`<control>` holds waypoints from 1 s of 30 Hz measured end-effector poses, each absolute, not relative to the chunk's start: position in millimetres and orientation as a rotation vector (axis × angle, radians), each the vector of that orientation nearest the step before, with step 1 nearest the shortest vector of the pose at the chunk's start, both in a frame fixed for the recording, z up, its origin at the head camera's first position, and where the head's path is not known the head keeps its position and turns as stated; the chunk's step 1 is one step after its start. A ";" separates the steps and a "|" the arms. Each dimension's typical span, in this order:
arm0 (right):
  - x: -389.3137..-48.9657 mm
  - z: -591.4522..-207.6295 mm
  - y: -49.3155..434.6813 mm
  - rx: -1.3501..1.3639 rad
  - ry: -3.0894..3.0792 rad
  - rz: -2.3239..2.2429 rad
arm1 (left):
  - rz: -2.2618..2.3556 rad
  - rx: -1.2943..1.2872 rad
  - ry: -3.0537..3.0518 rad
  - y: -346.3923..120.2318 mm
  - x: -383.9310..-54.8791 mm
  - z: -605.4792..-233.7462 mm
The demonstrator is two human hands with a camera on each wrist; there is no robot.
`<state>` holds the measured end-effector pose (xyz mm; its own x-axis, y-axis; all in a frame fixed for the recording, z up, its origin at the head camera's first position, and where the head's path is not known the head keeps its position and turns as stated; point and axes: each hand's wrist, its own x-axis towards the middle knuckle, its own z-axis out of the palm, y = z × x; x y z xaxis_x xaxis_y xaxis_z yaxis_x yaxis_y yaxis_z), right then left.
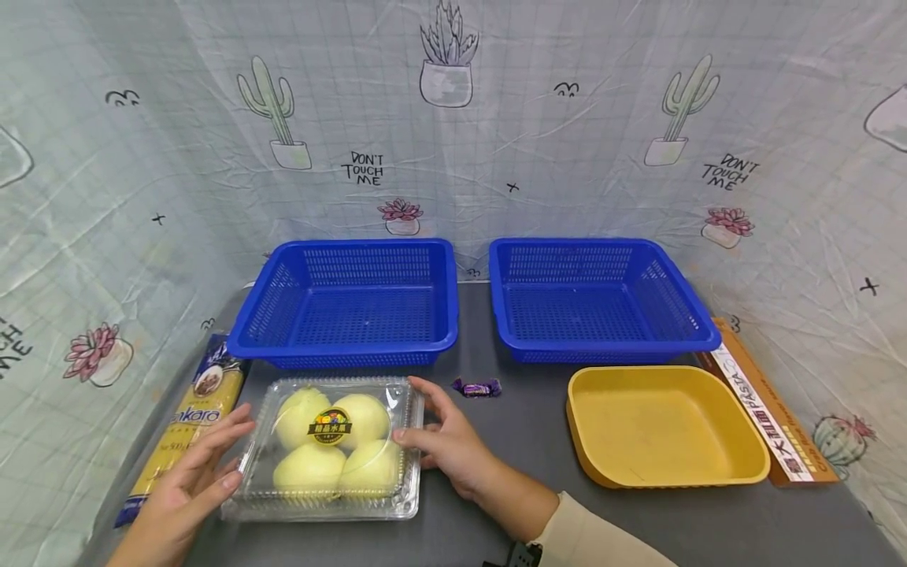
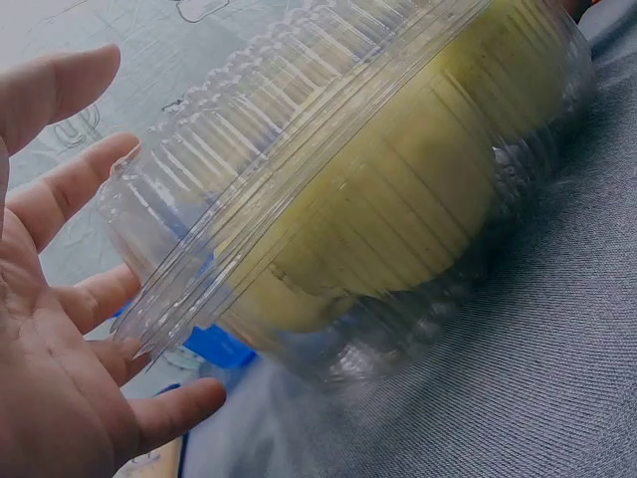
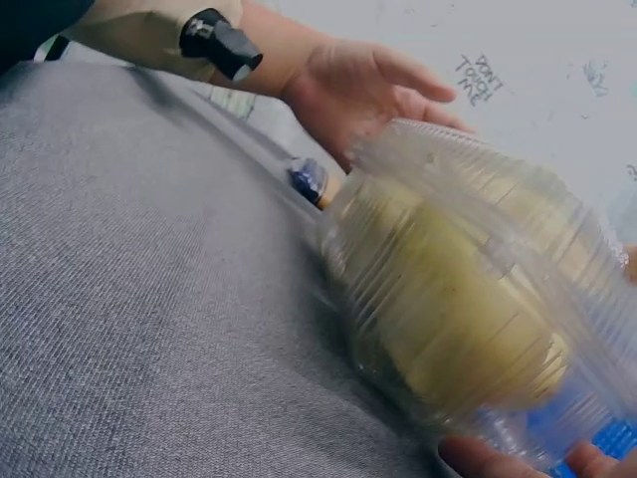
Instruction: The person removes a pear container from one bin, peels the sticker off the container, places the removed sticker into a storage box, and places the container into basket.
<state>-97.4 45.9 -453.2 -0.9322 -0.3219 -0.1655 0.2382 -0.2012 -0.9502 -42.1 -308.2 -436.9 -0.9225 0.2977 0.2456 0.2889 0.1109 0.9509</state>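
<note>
A clear plastic clamshell box (image 1: pixel 329 453) of several round, pale yellow-green fruits (image 1: pixel 308 470) is between my hands, with a black fruit label on its lid. My right hand (image 1: pixel 453 441) holds its right side, thumb over the lid's edge and other fingers at the side. In the right wrist view its fingertips (image 3: pixel 488 460) show along the box's lower edge. At the box's left side is my left hand (image 1: pixel 194 476), fingers spread and fairly straight. The left wrist view has these fingers (image 2: pixel 75 184) right at the rim of the box, palm facing it.
Two blue baskets (image 1: pixel 368 352) (image 1: pixel 609 346) stand at the back. A yellow tray (image 1: pixel 666 425) lies at right, beside a long brown pasta box (image 1: pixel 768 405). A yellow pasta packet (image 1: pixel 187 417) lies at far left. One small purple wrapped candy (image 1: pixel 477 387) lies right of the box.
</note>
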 end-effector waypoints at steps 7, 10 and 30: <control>-98.1 -447.3 44.5 -0.175 1.797 -2.112 | 1.966 0.521 2.356 -309.0 -39.8 -440.0; -100.5 -444.3 46.0 -0.217 1.907 -2.048 | 1.957 0.506 2.366 -308.5 -39.5 -439.9; -111.7 -373.2 50.7 -0.754 2.599 -1.428 | 1.795 0.569 2.552 -320.0 -32.7 -462.7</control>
